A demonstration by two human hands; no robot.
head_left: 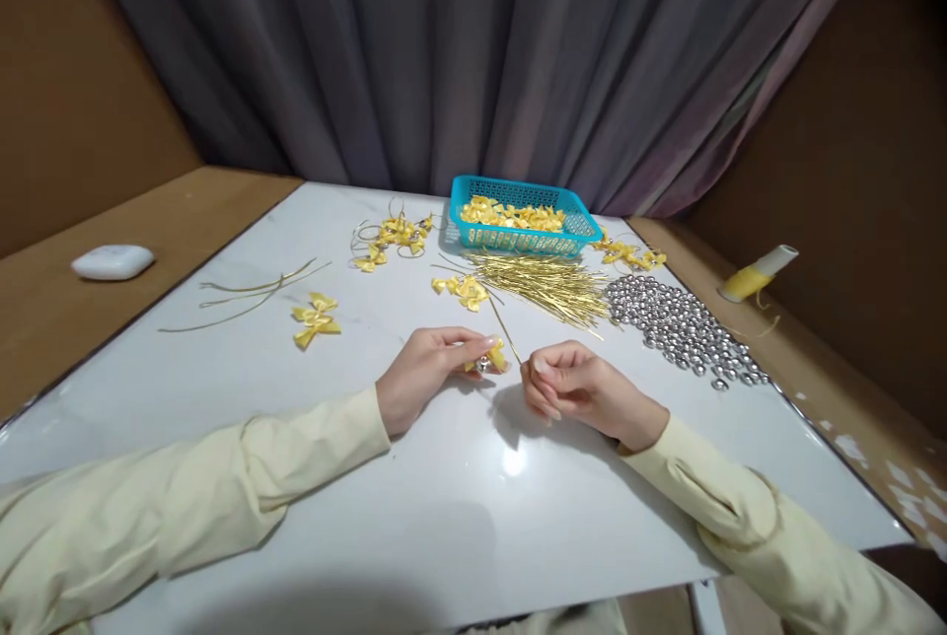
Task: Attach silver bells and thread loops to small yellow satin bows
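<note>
1. Close ahead of my hands, a few loose bows [465, 291] and a bundle of gold wires [547, 288] crowd the way to the blue basket [577, 243], which holds more bows.
2. Wired bows [396, 239] lie left of the basket; a heap of silvery studs [681, 324] spreads to the right. A lone bow [315, 320] and loose wires [258, 297] sit farther left.
3. My left hand [423, 374] pinches a yellow bow [496, 357] with a silvery piece [483, 365] at its underside, just above the table.
4. My right hand [581, 384] is closed to a narrow pinch on a gold wire [506, 327], which slants up and away, near that bow.
5. The bows look satiny and folded; the wires are thin and straight, the studs round and shiny, the basket perforated plastic.
6. The table [444, 536] is white and glossy. Open room lies between my forearms, down to the near edge; brown ledges flank both sides.
</note>
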